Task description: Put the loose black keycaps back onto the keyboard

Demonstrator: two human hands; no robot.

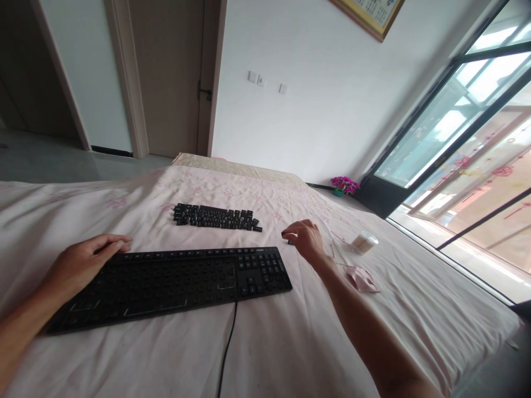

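Note:
A black keyboard [166, 276] lies on the pink bedsheet, its main block bare of keycaps while the number pad and top row still carry theirs. My left hand [83, 262] rests over its upper left edge, fingers stretched forward and nothing visible in them; whether it presses on the keyboard I cannot tell. Beyond the keyboard, loose black keycaps [215, 217] sit together in rows. To the right of them, my right hand [306, 239] is closed in a pinch on a small black keycap [284, 234]. Another small dark piece [290, 242] shows just under its fingers.
On the right of the bed [269, 342] are a clear tub of cotton swabs [364, 242] and a pink cloth pouch [362, 278]. The keyboard's cable [227, 348] runs toward me. Purple flowers [345, 185] stand beyond the bed by the glass door.

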